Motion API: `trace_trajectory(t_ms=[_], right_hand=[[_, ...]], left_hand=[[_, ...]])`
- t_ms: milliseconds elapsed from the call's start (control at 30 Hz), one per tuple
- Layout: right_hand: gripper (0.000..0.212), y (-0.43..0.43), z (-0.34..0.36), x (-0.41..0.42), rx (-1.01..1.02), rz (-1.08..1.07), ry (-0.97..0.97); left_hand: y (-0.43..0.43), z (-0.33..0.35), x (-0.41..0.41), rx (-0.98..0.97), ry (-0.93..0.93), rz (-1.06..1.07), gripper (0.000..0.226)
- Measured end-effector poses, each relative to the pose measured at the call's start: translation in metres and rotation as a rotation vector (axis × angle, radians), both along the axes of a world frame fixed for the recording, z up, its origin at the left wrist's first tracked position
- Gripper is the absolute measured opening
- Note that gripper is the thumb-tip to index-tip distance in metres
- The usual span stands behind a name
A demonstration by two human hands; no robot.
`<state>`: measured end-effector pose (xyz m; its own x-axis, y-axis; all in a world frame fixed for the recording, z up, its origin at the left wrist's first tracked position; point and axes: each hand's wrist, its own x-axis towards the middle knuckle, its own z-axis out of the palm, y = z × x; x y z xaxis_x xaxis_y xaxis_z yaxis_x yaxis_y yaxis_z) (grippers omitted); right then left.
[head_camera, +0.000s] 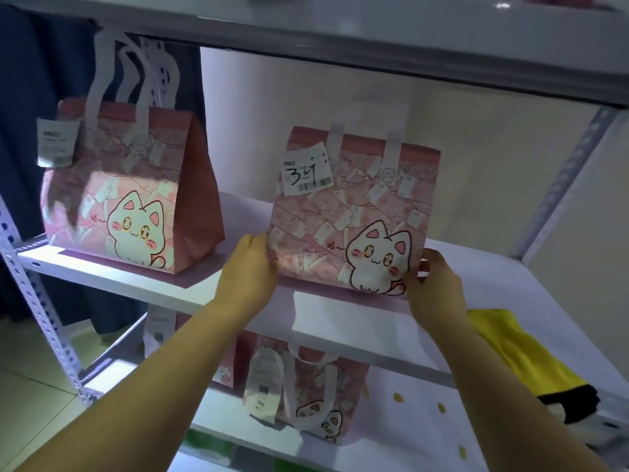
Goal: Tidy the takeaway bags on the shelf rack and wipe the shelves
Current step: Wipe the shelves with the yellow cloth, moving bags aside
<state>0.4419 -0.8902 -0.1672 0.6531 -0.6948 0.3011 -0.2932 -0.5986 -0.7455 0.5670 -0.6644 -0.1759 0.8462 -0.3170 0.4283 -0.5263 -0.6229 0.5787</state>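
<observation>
Head view: the middle bag (354,212) is gripped at both lower sides by left hand (250,267) and right hand (434,287); tidying seems underway, and squaring it beside the left bag (132,195) is probably called for next.

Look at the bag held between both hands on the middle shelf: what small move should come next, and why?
Probably slide the held bag left towards the other bag. The left hand and right hand grip its lower corners, it stands upright on the shelf, and a wide gap separates the bags. Closing it would line them up and bare more shelf near the yellow cloth for wiping.
</observation>
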Motion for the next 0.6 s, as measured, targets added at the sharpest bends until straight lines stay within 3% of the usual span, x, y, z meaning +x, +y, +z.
trace_trajectory(t_ms=[133, 433, 600], right_hand=[[0.036, -0.021, 0.002, -0.005, 0.017, -0.049, 0.032], [0.030, -0.040, -0.006, -0.004, 0.067, -0.068, 0.021], [0.052, -0.036, -0.006, -0.009, -0.059, -0.167, -0.047]], left_hand=[[-0.027, -0.002, 0.003, -0.018, 0.010, -0.053, 0.032], [-0.046, -0.013, 0.014, -0.056, 0.053, -0.101, 0.034], [-0.037, -0.017, 0.017, -0.070, 0.012, -0.085, 0.048]])
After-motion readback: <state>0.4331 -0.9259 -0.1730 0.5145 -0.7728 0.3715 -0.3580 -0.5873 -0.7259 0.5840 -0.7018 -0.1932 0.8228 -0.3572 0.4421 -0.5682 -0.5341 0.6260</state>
